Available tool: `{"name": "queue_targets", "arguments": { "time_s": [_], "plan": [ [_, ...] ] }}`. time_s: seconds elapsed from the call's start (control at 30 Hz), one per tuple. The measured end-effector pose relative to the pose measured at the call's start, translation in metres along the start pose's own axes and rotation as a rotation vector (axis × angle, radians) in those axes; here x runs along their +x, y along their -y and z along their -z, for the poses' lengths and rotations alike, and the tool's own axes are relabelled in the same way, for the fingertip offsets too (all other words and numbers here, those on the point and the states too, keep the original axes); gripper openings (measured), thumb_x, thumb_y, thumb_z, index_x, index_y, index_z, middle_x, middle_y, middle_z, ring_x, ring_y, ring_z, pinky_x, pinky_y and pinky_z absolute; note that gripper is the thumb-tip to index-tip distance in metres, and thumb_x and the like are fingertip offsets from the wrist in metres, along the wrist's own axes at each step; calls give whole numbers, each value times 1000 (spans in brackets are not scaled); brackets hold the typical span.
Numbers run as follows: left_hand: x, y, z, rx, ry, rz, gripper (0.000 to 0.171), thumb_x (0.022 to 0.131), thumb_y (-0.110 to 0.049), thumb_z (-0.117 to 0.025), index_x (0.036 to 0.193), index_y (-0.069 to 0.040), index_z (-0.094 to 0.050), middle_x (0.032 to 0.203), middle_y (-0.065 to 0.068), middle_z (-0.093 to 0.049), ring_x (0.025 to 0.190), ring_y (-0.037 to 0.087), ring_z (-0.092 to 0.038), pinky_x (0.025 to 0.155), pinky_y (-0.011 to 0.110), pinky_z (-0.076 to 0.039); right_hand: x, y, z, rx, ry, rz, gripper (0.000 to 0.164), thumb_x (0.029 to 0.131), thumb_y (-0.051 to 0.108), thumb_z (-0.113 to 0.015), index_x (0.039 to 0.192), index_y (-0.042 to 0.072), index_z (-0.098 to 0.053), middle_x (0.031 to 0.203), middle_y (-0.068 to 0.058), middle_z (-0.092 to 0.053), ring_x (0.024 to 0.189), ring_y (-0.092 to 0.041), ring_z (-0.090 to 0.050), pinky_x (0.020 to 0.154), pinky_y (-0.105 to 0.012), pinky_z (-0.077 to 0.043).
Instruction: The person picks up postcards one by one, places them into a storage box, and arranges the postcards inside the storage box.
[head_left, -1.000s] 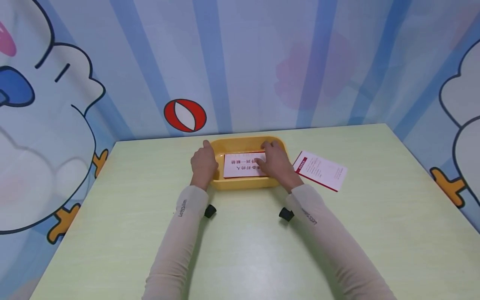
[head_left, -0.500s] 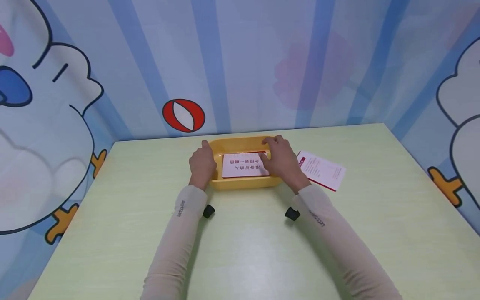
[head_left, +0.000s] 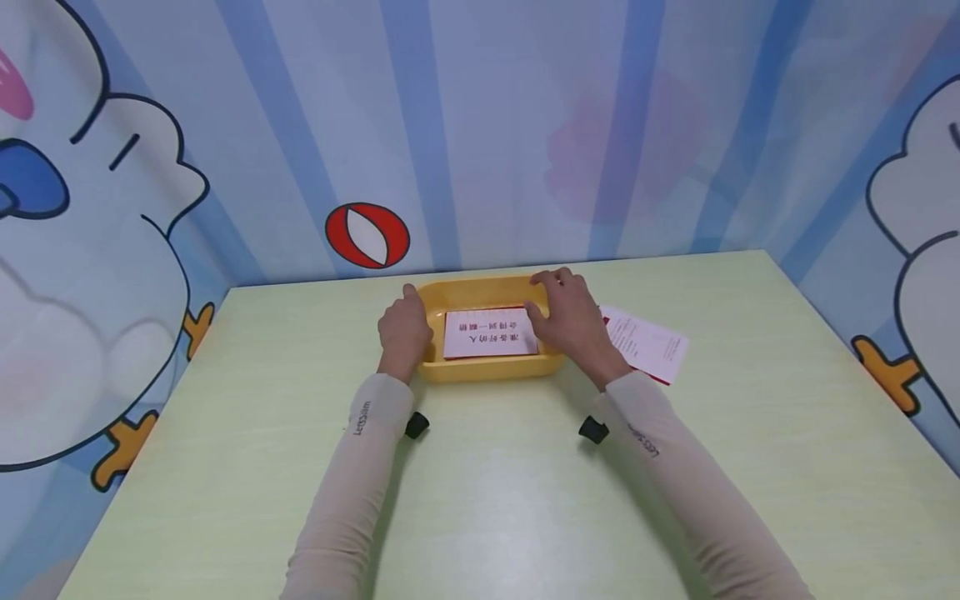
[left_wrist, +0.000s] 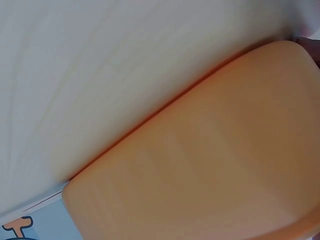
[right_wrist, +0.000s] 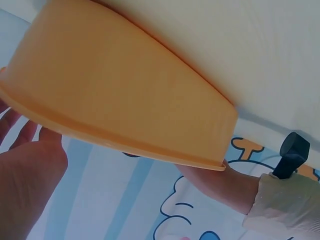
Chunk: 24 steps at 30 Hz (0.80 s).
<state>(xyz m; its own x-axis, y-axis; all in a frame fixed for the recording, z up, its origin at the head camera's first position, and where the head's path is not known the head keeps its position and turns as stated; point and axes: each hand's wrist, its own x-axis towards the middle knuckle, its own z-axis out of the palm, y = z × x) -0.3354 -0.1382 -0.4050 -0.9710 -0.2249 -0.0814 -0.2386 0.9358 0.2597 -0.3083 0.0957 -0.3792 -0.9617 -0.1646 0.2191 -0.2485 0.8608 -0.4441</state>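
A yellow plastic tray point(head_left: 487, 370) sits near the back of the table, its outer wall filling much of both wrist views. Flat inside it lies a white card point(head_left: 489, 333) with printed characters and a red edge. At the tray's left end, my left hand point(head_left: 405, 329) grips the rim. My right hand point(head_left: 573, 321) is over the right end, thumb apart from the bent fingers and nothing between them. In the right wrist view its fingers point(right_wrist: 22, 132) show beside the rim. A second white card point(head_left: 651, 346) lies on the table beyond my right hand, partly covered by it.
The pale green table point(head_left: 480, 492) ends at a wall point(head_left: 495, 133) with blue stripes and cartoon figures, close behind the tray. Small black devices point(head_left: 417, 425) stick out from both wrists.
My right hand has drawn back from the card in the tray and shifted right to the tray's end, covering more of the second card. My left hand stays at the left rim.
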Motion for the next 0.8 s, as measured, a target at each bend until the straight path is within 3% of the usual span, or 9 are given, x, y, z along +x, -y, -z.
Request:
{"name": "queue_targets", "arguments": {
  "time_s": [0.37,0.8],
  "plan": [
    [1,0,-2,5,-16,-1,54,91,-11,-64,136,-3,-35,111,16,-62,92,27,-62,91,40,-57,-6,-11,5,-6,-7,27,44,98,32,-54,134,9,-49,137,-17,-48,123,-34,-46,100,-48,-48],
    [4,1,-5,5,-30,-6,51,91,-11,-64,134,-3,-36,109,15,-63,92,27,-63,90,41,-58,-6,-38,18,-34,22,-38,48,100,36,-48,138,8,-44,142,-21,-42,128,-39,-42,102,-54,-45]
  ]
}}
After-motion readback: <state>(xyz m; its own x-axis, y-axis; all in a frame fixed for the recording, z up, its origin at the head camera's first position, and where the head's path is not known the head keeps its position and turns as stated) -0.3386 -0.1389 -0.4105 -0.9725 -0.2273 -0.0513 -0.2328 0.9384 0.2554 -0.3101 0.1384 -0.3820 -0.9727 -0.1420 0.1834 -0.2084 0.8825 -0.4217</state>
